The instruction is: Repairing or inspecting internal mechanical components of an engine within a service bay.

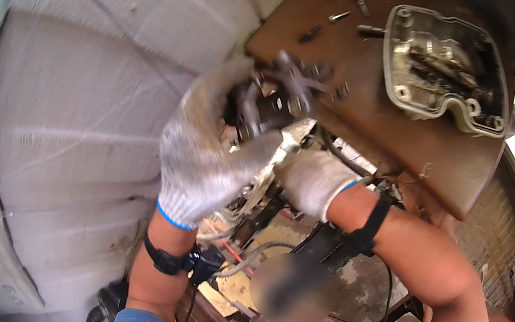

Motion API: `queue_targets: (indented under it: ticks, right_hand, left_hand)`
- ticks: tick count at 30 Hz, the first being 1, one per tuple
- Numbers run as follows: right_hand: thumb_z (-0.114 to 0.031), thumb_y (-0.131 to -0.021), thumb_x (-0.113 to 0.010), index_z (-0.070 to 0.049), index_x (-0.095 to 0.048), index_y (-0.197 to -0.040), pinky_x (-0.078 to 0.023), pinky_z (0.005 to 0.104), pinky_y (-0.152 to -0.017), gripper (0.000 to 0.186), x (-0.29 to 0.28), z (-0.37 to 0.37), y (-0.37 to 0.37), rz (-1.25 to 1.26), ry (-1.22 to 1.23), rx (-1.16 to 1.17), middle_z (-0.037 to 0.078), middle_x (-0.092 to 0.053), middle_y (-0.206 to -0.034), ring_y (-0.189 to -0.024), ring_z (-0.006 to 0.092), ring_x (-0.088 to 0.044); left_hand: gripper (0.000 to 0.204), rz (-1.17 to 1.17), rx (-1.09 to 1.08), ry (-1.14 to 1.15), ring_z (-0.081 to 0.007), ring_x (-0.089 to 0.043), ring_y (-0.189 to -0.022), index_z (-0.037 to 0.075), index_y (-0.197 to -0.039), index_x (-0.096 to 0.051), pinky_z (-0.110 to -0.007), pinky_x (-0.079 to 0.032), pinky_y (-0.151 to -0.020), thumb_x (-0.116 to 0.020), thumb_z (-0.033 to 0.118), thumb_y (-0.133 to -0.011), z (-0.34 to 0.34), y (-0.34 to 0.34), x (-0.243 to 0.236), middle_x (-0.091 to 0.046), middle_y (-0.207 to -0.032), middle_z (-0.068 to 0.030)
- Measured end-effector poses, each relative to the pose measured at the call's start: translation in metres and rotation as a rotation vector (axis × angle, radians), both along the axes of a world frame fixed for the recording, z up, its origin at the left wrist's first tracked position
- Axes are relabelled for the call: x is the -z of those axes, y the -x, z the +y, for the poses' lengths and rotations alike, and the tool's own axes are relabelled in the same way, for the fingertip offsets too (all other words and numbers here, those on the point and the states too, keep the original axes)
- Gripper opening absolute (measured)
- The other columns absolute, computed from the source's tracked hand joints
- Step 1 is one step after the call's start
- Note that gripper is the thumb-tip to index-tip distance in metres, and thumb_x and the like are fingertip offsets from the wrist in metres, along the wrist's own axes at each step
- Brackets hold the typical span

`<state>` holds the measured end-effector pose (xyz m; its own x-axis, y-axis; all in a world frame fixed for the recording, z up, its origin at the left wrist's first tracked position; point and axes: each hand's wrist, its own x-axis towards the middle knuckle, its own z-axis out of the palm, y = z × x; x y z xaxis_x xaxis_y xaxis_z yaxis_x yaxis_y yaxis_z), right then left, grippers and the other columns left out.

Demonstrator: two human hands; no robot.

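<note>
My left hand (208, 133), in a soiled white knitted glove, curls around a dark, oily metal engine part (273, 106). The part has several short arms and round ends and is blurred by motion. It is held up at the edge of a brown board (354, 62). Just below and to the right is my right hand (315, 180), gloved the same way, close to the left thumb. Its fingers are hidden or smeared, so its grip does not show. Beneath both hands lie engine parts and hoses (257, 248).
A metal engine cover (395, 55) lies hollow side up on the board, with dark pieces in it. Several loose bolts (339, 17) are beside it. A pale padded panel (78, 99) rises on the left. Woven matting (510, 221) shows at the right.
</note>
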<state>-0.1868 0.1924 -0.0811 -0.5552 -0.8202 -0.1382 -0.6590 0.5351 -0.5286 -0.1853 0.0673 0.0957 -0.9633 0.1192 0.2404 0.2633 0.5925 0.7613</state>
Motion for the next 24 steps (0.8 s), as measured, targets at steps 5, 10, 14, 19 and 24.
queue_targets:
  ticks: [5,10,14,19,24]
  right_hand:
    - [-0.023,-0.097,-0.058,-0.001,-0.07,-0.107,-0.059,0.042,-0.079,0.027,0.0,-0.005,0.022,-0.517,0.687,0.533,0.015,-0.075,-0.096,-0.085,0.0284,-0.074]
    - [-0.049,-0.105,-0.055,0.001,-0.065,-0.13,-0.053,0.0319,-0.091,0.057,-0.03,0.009,0.008,-1.149,0.745,0.252,0.007,-0.073,-0.107,-0.095,0.0176,-0.066]
    - [-0.049,-0.095,-0.065,-0.007,-0.068,-0.132,-0.056,0.0284,-0.062,0.056,-0.041,0.004,-0.005,-0.883,0.425,-0.03,0.004,-0.071,-0.09,-0.07,0.0108,-0.064]
    - [-0.035,-0.093,-0.066,-0.004,-0.068,-0.129,-0.056,0.0272,-0.062,0.048,-0.038,-0.004,-0.012,-0.931,0.418,0.051,0.004,-0.072,-0.091,-0.071,0.0101,-0.066]
    - [-0.033,-0.094,-0.064,-0.003,-0.068,-0.128,-0.056,0.0266,-0.064,0.046,-0.037,-0.006,-0.011,-0.858,0.466,0.061,0.005,-0.072,-0.093,-0.074,0.0108,-0.067]
  left_hand:
    - [0.076,-0.179,-0.159,0.13,-0.0248,-0.064,-0.117,0.0,-0.138,-0.057,-0.035,-0.052,-0.101,-0.086,0.012,-0.069,-0.044,-0.078,0.02,-0.063,-0.131,-0.0156]
    - [0.078,-0.237,-0.111,0.237,-0.0313,-0.062,-0.124,0.003,-0.138,-0.058,-0.039,-0.051,-0.105,-0.088,0.016,-0.068,-0.073,-0.122,0.052,-0.062,-0.135,-0.0182]
    - [0.078,-0.259,-0.08,0.298,-0.037,-0.058,-0.13,0.003,-0.141,-0.055,-0.042,-0.047,-0.111,-0.085,0.015,-0.07,-0.078,-0.136,0.078,-0.06,-0.141,-0.0186]
    - [0.09,-0.268,-0.081,0.168,-0.0317,-0.057,-0.133,0.001,-0.149,-0.047,-0.04,-0.046,-0.112,-0.086,0.011,-0.069,-0.089,-0.142,0.092,-0.056,-0.144,-0.023]
    - [0.092,-0.295,-0.196,-0.053,-0.0327,-0.058,-0.132,-0.002,-0.156,-0.037,-0.042,-0.045,-0.114,-0.083,0.005,-0.076,-0.096,-0.144,0.099,-0.051,-0.15,-0.0216]
